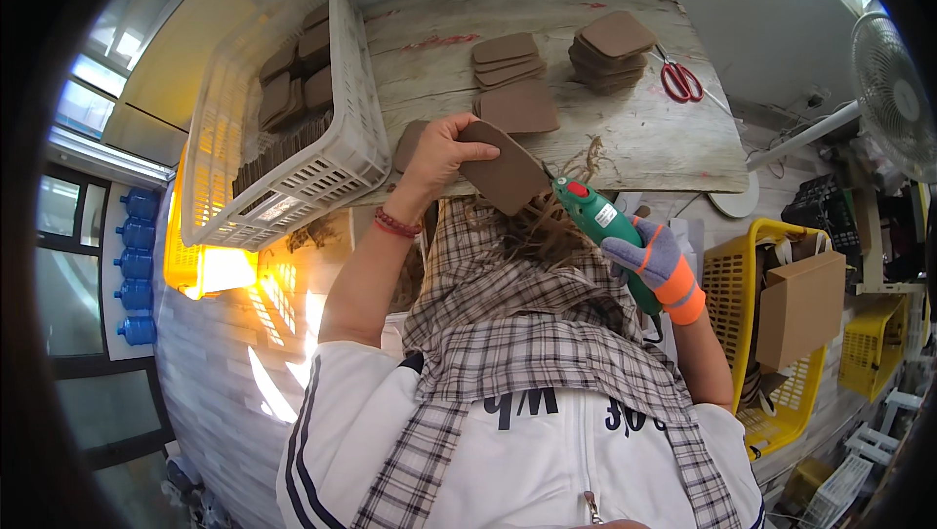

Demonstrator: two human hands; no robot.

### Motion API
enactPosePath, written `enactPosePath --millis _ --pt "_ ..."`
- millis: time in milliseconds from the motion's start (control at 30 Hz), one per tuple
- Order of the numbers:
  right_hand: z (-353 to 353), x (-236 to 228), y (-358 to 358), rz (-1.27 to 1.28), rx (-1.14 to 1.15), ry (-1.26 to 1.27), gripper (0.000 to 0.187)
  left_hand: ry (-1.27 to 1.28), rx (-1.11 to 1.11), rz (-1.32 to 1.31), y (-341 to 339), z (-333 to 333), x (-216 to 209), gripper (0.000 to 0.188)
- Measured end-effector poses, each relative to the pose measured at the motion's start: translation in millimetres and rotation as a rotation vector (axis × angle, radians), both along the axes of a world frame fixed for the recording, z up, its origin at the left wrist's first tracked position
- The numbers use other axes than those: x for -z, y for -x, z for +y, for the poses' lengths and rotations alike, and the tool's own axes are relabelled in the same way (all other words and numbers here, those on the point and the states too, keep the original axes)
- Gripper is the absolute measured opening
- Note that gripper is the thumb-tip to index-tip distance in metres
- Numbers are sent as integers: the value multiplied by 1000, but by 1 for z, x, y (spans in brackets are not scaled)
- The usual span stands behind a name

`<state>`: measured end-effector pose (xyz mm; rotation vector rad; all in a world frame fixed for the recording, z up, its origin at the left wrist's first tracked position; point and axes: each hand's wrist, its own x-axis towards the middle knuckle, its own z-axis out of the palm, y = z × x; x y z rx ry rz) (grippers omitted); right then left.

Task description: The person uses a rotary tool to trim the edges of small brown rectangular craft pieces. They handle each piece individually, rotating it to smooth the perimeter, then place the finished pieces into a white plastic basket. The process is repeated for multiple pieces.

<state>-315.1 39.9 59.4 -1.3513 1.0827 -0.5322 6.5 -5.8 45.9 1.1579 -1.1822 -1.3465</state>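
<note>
My bare left hand (441, 156) pinches a flat brown pad (509, 178) with rounded corners, held tilted over the front edge of the table. In my right hand (656, 265), which wears a grey and orange glove, is a green handheld power tool (591, 213) with a red switch. The tool's tip is close to the pad's right edge; whether they touch I cannot tell. Brown trimmed strips (542, 231) lie in a tangle on my checked apron (527, 353) below. Another brown pad (408, 142) lies partly hidden behind my left hand.
On the wooden table (420, 41) lie a pad stack (610, 51), more pads (515, 104) and red-handled scissors (680, 82). A white crate (356, 90) of pads stands left. To the right are a yellow basket (727, 275) with a cardboard box (800, 309) and a fan (893, 90).
</note>
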Motion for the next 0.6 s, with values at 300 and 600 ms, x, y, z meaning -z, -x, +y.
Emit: enactPosePath --millis 300,600 --pt "0 -3 -12 19 20 -39 34 -73 89 -71 15 4 6 17" --pt "-4 -6 -23 68 -31 34 36 -121 252 -150 29 12 4 15"
